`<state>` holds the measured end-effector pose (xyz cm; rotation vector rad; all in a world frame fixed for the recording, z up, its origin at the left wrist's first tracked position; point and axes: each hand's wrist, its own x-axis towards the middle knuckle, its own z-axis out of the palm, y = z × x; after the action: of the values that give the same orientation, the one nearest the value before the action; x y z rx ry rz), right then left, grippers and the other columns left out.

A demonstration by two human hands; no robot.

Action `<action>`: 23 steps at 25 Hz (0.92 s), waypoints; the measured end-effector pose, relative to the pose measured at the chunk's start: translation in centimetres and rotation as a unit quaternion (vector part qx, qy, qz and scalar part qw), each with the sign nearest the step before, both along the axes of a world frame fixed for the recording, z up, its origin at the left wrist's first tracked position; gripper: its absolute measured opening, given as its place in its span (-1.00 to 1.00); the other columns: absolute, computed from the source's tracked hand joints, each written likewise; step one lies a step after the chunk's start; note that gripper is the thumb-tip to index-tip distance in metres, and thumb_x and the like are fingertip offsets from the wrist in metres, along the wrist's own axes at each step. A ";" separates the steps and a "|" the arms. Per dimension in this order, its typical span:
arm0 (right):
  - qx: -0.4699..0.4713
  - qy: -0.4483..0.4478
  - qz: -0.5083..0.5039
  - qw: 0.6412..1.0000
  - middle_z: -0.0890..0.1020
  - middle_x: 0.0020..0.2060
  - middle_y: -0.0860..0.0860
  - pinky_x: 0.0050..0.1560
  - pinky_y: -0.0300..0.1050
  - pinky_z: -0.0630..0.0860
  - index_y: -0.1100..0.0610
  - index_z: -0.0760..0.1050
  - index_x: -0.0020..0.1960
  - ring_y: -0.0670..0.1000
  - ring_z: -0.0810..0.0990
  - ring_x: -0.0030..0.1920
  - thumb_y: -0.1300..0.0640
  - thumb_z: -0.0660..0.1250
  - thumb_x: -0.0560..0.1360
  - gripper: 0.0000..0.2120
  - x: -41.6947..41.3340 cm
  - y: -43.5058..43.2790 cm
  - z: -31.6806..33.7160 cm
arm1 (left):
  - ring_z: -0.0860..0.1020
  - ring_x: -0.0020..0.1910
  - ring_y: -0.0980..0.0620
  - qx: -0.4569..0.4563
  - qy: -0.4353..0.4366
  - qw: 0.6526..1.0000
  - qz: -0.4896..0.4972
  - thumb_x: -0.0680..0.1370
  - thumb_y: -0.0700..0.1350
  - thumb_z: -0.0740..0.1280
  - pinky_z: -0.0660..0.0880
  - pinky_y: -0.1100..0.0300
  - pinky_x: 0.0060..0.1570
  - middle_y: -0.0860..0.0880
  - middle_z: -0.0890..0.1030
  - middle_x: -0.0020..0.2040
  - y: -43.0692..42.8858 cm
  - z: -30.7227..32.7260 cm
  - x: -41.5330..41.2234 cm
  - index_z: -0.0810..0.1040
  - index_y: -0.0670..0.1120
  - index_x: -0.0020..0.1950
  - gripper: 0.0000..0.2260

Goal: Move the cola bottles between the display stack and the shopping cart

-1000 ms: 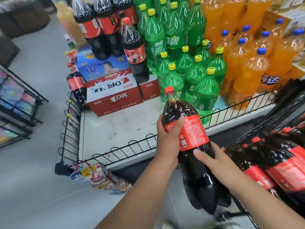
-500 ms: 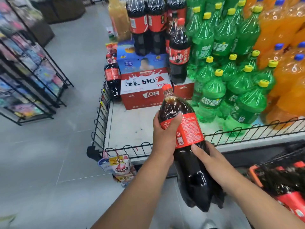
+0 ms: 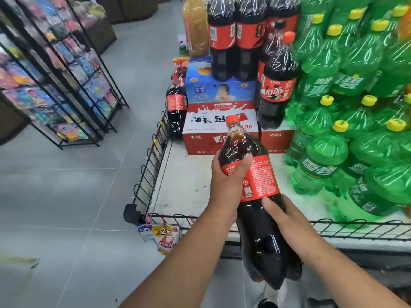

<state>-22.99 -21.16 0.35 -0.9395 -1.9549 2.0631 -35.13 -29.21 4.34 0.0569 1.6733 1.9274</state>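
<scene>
Cola bottle (image 3: 260, 176), large, red-labelled, held tilted in both hands above the wire rail (image 3: 355, 227) at the near edge of the display platform (image 3: 189, 185).
Left hand (image 3: 226, 185): fingers and thumb wrapped round the bottle's shoulder and upper label.
Right hand (image 3: 284, 223): thumb laid on the dark body below the label, fingers curled behind it, out of sight.
Change: the view has swung from the shopping cart, now out of frame, to the display, and the bottle has advanced over the platform.
Judgement: cart-to-stack transfer, placement pending.
Beyond: red carton (image 3: 200, 138), standing cola bottles (image 3: 277, 85).
</scene>
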 end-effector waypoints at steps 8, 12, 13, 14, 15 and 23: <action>-0.002 0.013 0.040 0.999 0.71 -0.17 -0.19 -0.14 -0.24 0.50 -0.06 0.51 0.06 -0.22 0.67 -0.19 -0.28 0.36 0.28 -0.55 -6.3 7.5 1.5 | 0.69 0.08 0.00 -0.015 0.012 0.999 0.030 0.50 0.10 0.50 0.66 -0.01 0.10 -0.01 0.65 0.20 6.5 1.6 -5.4 0.33 0.19 0.46 -0.41; 0.005 0.020 0.045 0.999 0.71 -0.20 -0.20 -0.22 -0.37 0.48 -0.04 0.53 0.06 -0.22 0.67 -0.19 -0.17 0.36 0.43 -0.71 -8.9 9.8 2.2 | 0.71 0.05 0.01 0.000 0.005 0.999 0.045 0.50 0.06 0.52 0.67 0.02 0.05 0.00 0.67 0.16 8.4 2.2 -7.8 0.36 0.18 0.44 -0.43; 0.005 0.021 0.047 0.999 0.72 -0.15 -0.17 -0.17 -0.33 0.50 -0.04 0.53 0.10 -0.19 0.68 -0.15 -0.21 0.36 0.39 -0.63 -9.6 10.1 2.5 | 0.71 0.04 0.02 0.001 0.008 0.999 0.043 0.49 0.05 0.52 0.67 0.05 0.02 -0.01 0.68 0.16 8.8 2.3 -8.7 0.36 0.17 0.45 -0.42; 0.002 0.023 0.046 0.999 0.72 -0.11 -0.17 -0.16 -0.33 0.50 -0.06 0.53 0.12 -0.18 0.69 -0.12 -0.23 0.36 0.36 -0.60 -10.4 10.3 2.8 | 0.71 0.03 0.02 0.002 0.010 0.999 0.038 0.49 0.04 0.53 0.67 0.09 -0.02 -0.01 0.68 0.16 9.1 2.4 -9.6 0.36 0.17 0.45 -0.42; 0.000 0.028 0.047 0.999 0.72 -0.10 -0.18 -0.16 -0.35 0.50 -0.07 0.53 0.13 -0.19 0.69 -0.11 -0.22 0.37 0.35 -0.59 -11.2 10.4 3.0 | 0.72 0.01 0.04 0.003 0.012 0.999 0.031 0.49 0.03 0.53 0.67 0.12 -0.06 -0.01 0.68 0.16 9.4 2.6 -10.5 0.37 0.17 0.43 -0.43; 0.031 0.037 0.033 0.998 0.70 0.03 -0.09 0.05 -0.10 0.57 -0.04 0.45 0.26 -0.09 0.69 0.01 -0.22 0.58 0.01 -0.14 -18.0 12.4 2.7 | 0.72 0.07 -0.08 0.020 -0.010 0.998 -0.063 0.29 0.02 0.64 0.62 -0.13 0.17 -0.06 0.71 0.15 11.2 2.6 -19.1 0.41 0.04 0.41 -0.25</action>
<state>-40.94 -8.80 3.00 -0.7851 -2.0232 2.0284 -54.21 -18.03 6.91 0.1558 1.5795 1.8610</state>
